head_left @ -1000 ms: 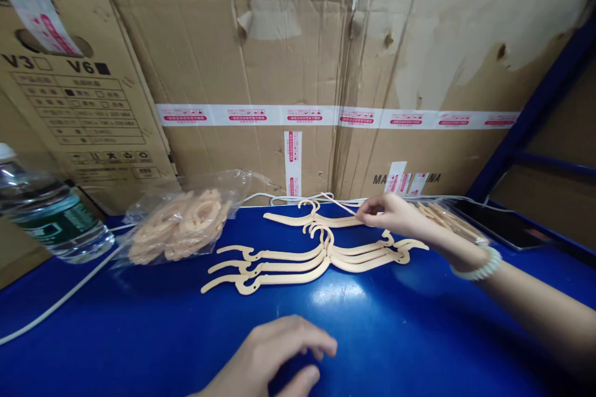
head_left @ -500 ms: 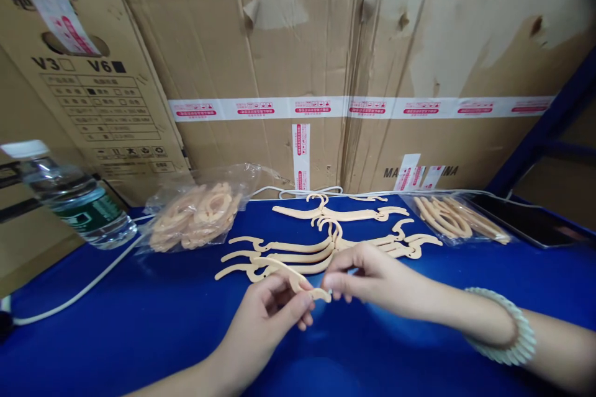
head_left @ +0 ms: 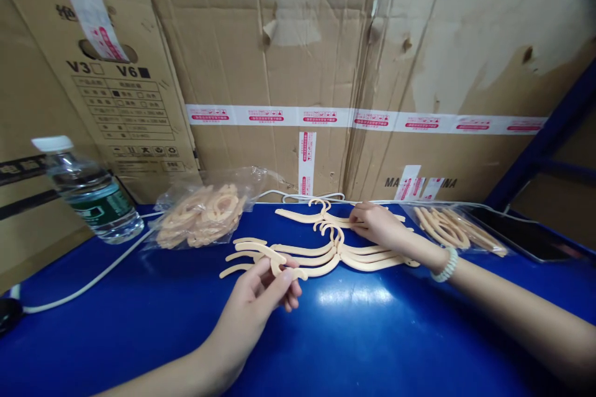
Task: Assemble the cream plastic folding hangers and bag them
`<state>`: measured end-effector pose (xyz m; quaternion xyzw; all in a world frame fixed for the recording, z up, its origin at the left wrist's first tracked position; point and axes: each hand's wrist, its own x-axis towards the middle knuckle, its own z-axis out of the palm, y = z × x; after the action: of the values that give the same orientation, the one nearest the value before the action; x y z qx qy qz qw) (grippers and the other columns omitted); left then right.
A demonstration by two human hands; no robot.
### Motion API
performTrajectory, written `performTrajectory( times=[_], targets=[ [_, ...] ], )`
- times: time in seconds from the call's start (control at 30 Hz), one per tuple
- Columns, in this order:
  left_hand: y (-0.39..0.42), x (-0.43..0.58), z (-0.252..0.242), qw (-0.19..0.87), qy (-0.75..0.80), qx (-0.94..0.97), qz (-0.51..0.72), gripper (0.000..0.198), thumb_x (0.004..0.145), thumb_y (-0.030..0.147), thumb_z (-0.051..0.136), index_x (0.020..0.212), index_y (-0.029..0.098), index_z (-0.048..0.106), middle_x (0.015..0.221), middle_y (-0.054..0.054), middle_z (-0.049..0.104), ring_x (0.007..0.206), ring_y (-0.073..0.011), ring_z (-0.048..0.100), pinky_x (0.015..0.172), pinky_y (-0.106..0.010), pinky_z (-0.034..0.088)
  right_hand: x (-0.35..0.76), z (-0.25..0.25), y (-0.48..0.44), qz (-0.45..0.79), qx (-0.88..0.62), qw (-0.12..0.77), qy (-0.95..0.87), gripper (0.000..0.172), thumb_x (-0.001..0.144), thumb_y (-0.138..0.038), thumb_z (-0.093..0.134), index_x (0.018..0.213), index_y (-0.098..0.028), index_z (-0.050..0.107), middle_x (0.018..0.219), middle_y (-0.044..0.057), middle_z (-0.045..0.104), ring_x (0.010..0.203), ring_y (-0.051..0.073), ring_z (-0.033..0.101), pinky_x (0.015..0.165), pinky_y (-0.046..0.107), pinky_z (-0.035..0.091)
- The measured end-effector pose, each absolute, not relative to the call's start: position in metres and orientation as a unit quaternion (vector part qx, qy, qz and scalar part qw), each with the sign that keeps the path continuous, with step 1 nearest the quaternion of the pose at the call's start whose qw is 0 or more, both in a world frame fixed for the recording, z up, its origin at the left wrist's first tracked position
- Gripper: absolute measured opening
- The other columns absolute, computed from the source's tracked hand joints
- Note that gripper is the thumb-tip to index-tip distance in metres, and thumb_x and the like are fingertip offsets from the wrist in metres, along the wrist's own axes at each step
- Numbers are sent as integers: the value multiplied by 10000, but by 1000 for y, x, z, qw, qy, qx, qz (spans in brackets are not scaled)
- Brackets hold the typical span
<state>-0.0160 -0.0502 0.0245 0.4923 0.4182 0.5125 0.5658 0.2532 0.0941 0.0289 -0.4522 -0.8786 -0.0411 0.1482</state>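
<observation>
Left hand is hovering over tabletop, grip pinching 1 pale hanger piece; right hand is hovering at rear hanger, grip hidden, can't tell. Piece is looking light, stiff, maybe brittle; broad middle is suiting a pinch.

Single view, worn on your head. Faces forward, tipped down over the blue surface. Near: your left forearm enters low, right forearm from the side. Hanger parts mid-frame. Cardboard behind, filling the upper half, roughly square-on.
</observation>
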Motion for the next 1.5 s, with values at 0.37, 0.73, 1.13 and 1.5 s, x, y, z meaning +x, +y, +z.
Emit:
performTrajectory(
  times=[0.37, 0.73, 1.13, 1.5],
  targets=[
    [-49, -30, 22, 569, 450, 468, 505, 310, 763, 418, 774, 876, 164, 637, 778, 5, 604, 678, -117, 541, 632, -240, 422, 281, 59, 49, 19, -439, 206, -874, 79, 880, -253, 555, 845, -185, 574, 778, 39, 667, 677, 176, 631, 620, 267, 468],
    [-40, -39, 31, 600, 431, 410, 535, 381, 699, 459, 829, 792, 172, 596, 713, 22, 539, 679, -110, 453, 647, -225, 391, 280, 29, -4, 77, -386, 347, -851, 202, 960, -240, 537, 1158, -273, 563, 1014, 48, 625, 923, 182, 641, 753, 268, 550],
    [-42, -45, 41, 683, 379, 381, 494, 158, 870, 282, 691, 816, 169, 593, 1050, -50, 567, 821, -146, 554, 636, -234, 488, 282, 32, -9, 35, -357, 384, -850, 132, 952, -235, 557, 1067, -287, 596, 986, 19, 658, 907, 173, 626, 778, 256, 509],
    [-41, -46, 49, 704, 381, 363, 477, 176, 830, 288, 743, 803, 144, 645, 887, -37, 641, 717, -125, 625, 620, -203, 536, 279, 36, -9, 12, -351, 395, -849, 113, 942, -236, 549, 1021, -282, 614, 921, 7, 667, 825, 154, 649, 706, 226, 524]
  ],
)
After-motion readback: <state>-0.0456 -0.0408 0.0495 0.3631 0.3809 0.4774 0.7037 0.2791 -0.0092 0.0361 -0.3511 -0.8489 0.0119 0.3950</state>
